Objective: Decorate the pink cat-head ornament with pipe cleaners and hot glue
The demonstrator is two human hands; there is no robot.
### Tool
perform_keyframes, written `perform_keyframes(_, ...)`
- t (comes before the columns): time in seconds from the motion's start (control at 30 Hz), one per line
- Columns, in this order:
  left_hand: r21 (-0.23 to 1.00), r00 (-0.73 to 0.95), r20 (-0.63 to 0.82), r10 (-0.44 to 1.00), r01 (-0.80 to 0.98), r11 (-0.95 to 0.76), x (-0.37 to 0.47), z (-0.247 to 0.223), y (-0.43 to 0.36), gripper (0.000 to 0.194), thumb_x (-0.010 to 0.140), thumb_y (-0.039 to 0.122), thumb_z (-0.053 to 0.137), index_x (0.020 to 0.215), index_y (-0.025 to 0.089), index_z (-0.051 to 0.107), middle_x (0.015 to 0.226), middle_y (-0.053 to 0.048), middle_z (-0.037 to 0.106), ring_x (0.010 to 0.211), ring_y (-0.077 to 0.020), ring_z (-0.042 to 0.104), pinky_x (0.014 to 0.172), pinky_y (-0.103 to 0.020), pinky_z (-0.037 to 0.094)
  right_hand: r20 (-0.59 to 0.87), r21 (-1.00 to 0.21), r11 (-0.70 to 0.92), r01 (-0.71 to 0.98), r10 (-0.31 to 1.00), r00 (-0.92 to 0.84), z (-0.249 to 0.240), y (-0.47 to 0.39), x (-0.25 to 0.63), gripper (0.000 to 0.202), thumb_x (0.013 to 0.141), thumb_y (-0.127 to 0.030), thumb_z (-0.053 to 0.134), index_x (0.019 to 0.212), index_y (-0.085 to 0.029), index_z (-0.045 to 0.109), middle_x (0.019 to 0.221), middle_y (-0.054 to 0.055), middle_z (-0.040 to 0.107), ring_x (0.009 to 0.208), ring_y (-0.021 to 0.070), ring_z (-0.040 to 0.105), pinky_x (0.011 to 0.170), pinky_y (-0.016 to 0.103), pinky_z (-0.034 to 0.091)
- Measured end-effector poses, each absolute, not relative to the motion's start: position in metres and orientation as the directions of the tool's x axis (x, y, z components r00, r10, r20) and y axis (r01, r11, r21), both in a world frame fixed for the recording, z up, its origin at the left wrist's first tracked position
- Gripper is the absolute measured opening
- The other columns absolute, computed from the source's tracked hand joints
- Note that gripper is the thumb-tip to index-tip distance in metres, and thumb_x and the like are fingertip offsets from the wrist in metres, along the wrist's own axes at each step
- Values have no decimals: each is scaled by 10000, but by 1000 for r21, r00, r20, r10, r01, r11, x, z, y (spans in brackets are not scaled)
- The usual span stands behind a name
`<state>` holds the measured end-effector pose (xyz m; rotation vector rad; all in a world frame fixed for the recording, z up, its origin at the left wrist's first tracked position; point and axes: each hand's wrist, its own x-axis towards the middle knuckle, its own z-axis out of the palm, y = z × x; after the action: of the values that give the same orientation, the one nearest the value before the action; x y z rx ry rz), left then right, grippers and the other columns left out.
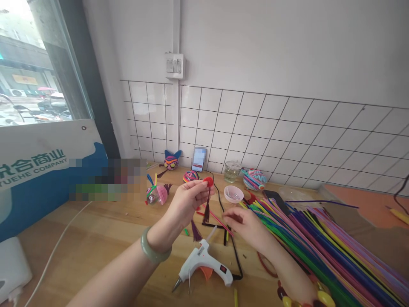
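Raised over the middle of the table, my left hand (194, 194) pinches a small red disc (208, 182) between thumb and fingers. A dark maroon tassel (207, 211) hangs straight down below the disc. My right hand (238, 219) is just right of the tassel and apart from it, its fingers curled together. Whatever may lie in that grip is too small to make out. On the table beneath lie a second purple tassel (196, 231) and a white glue gun (204, 260), nozzle toward the lower left.
Bundled colourful pipe cleaners (306, 243) cover the right side. A pink bowl (233, 194), a glass jar (232, 171) and a propped phone (199, 160) stand toward the tiled wall. Yarn-like striped figures (171, 162) sit at the back. A black cable (235, 251) runs to the glue gun.
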<state>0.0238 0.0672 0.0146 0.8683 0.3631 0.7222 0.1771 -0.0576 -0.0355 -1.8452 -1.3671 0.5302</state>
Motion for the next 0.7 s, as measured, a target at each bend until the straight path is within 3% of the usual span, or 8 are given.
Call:
perform_keyframes(0.13,804,708,32,706,-438,403,21,16,72,143,707,199,755,790,97,700,767,-99,738,700,-126,681,698,-211,508,-54,-743,-194,641,971,232,-54,-58,181,72,738,-204,637,703,-178,695,597,2,662,531,132,567,524,235,406)
perform_keyframes(0.27,810,719,23,695,-420,409,24,12,71,153,706,199,756,801,97,694,782,-101,741,721,-144,694,735,-241,517,-117,-762,-233,604,967,226,-56,-65,200,33,720,-198,668,725,-174,691,604,0,662,540,133,568,543,242,419)
perform_keyframes(0.5,827,745,-11,667,-369,425,28,11,65,154,694,204,757,783,103,683,802,-106,746,773,-162,708,800,-272,512,-30,-844,-222,488,928,371,-30,-86,227,226,811,-323,590,930,-145,660,694,9,667,637,143,625,647,271,487)
perform_keyframes(0.7,820,759,1,651,-373,433,26,13,64,144,691,205,760,769,115,680,770,-85,737,780,-167,707,796,-269,503,-7,-807,-233,542,923,385,-30,-146,182,221,847,-364,579,841,-180,701,696,28,696,616,174,651,571,282,515)
